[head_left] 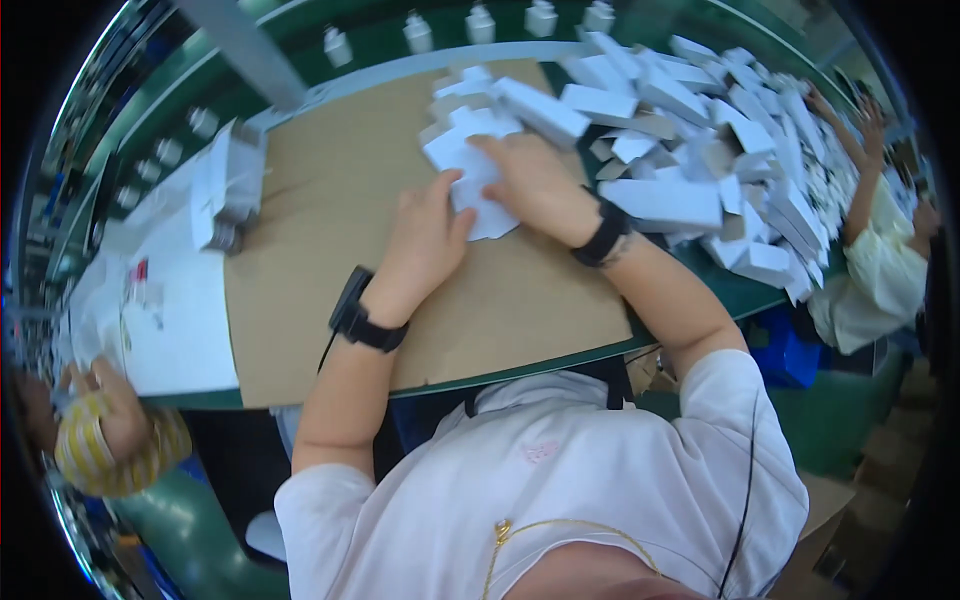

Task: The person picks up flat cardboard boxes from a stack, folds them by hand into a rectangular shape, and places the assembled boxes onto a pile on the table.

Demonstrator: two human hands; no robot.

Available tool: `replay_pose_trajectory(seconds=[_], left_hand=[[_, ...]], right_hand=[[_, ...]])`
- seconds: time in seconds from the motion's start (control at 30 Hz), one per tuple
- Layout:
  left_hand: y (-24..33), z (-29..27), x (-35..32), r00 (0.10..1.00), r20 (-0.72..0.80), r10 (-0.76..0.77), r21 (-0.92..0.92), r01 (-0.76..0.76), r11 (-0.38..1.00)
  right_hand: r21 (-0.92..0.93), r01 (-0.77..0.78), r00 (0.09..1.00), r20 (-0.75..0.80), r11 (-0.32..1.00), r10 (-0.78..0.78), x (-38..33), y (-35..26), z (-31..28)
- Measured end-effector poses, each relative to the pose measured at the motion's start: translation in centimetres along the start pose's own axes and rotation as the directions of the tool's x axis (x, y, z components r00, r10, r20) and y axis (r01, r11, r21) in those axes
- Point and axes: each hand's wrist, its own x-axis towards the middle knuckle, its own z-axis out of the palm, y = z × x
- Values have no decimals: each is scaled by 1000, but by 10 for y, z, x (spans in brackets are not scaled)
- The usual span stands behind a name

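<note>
Both hands press on one flat white cardboard blank lying on the brown cardboard sheet. The left hand lies palm down with its fingers spread over the blank's near edge, thumb stretched toward the other hand; it pins the piece rather than closing round it. The right hand rests flat on top of the blank, fingers reaching across it, likewise not curled shut. The blank is an unfolded box cut-out: plain white, thin, with notched tabs sticking out along its far side and one corner jutting past the left thumb. It sits toward the far right part of the brown sheet, touching the edge of the heap of folded white boxes that covers the green table to the right of the sheet. Each wrist wears a black band. Left of the brown sheet lies a white sheet with a small white box stack on it. Beyond the sheet's far edge, a row of small white bottles stands on the green conveyor.
</note>
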Motion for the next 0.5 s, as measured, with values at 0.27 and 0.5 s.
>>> replay_pose_trajectory(seconds=[0.27, 0.5], left_hand=[[-2, -7, 5, 915, -130, -381, -606, 231, 761], [10, -22, 5, 912, -152, -381, -830, 91, 550]], right_hand=[[682, -162, 986, 82, 713, 146, 18, 1, -46], [509, 11, 999, -49, 861, 17, 6, -22, -43]])
